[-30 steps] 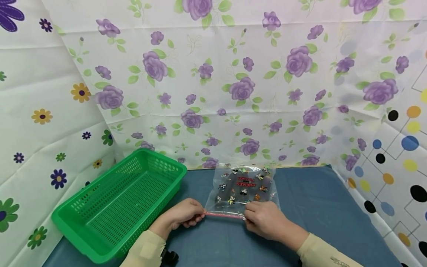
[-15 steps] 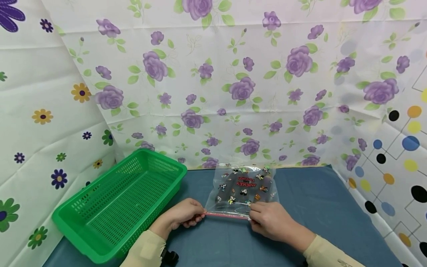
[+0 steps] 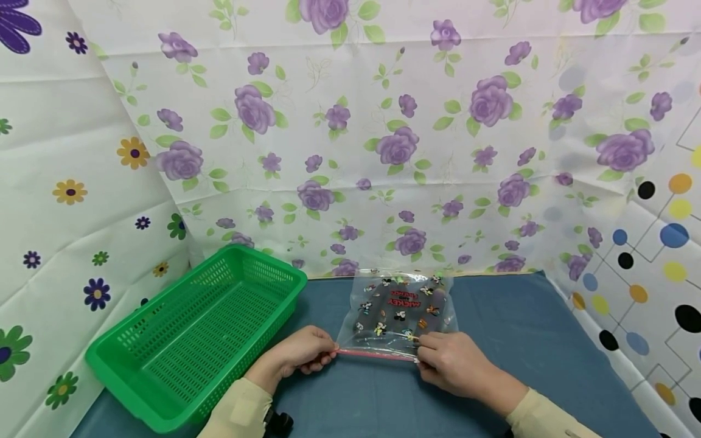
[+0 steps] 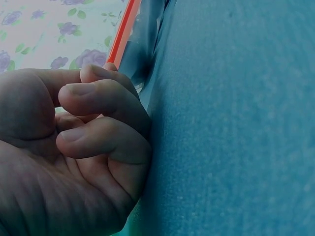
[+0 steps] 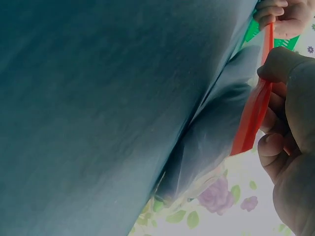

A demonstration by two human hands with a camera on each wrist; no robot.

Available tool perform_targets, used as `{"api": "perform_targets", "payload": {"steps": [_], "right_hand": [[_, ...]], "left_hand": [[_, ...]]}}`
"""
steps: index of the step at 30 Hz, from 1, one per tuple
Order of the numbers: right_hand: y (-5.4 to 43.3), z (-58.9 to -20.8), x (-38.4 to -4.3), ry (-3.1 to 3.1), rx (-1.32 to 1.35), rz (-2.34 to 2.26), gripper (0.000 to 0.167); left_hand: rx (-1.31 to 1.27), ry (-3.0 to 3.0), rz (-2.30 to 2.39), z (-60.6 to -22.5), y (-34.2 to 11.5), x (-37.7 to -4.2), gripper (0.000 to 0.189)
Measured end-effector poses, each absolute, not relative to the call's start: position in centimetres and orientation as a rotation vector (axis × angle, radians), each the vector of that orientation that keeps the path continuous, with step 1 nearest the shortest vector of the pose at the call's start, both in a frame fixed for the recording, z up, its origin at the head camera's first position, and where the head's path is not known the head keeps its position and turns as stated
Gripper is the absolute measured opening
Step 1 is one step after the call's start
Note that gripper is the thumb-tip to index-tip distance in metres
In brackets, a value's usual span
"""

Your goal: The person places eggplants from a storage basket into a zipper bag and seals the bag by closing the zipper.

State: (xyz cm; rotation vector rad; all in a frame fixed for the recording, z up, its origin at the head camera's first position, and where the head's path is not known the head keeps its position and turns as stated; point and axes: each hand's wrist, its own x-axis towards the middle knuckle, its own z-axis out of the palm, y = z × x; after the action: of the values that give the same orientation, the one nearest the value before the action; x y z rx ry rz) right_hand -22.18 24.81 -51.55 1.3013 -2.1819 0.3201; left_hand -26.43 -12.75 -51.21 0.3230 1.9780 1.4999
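A clear zip bag [image 3: 397, 313] printed with small cartoon figures and red lettering lies flat on the blue cloth. Something dark grey shows through it; I cannot tell what that is. Its red zip strip [image 3: 375, 354] runs along the near edge. My left hand [image 3: 306, 351] pinches the left end of this strip, other fingers curled, as the left wrist view confirms. Further right, my right hand [image 3: 454, 365] pinches the strip between thumb and forefinger. In the right wrist view the red strip [image 5: 251, 118] continues past the thumb to the bag's right end.
A green perforated plastic basket [image 3: 197, 340] stands to the left, close to my left forearm. The blue cloth [image 3: 526, 340] covers the table. Flowered sheets [image 3: 361, 152] hang behind and at the left side, and a dotted sheet [image 3: 652, 304] at the right.
My right hand has slid to the right along the zip strip, so more of the red edge shows between the hands. The left hand, bag and basket have stayed put.
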Motion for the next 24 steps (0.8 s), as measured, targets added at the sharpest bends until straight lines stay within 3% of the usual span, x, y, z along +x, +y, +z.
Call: {"api": "perform_targets", "payload": {"steps": [24], "right_hand": [[27.5,-51.3,-21.4,-2.22,1.248,0.332,0.035]], "left_hand": [[0.305,1.983,1.496,-50.9,-12.7,-26.3,0.037]]}}
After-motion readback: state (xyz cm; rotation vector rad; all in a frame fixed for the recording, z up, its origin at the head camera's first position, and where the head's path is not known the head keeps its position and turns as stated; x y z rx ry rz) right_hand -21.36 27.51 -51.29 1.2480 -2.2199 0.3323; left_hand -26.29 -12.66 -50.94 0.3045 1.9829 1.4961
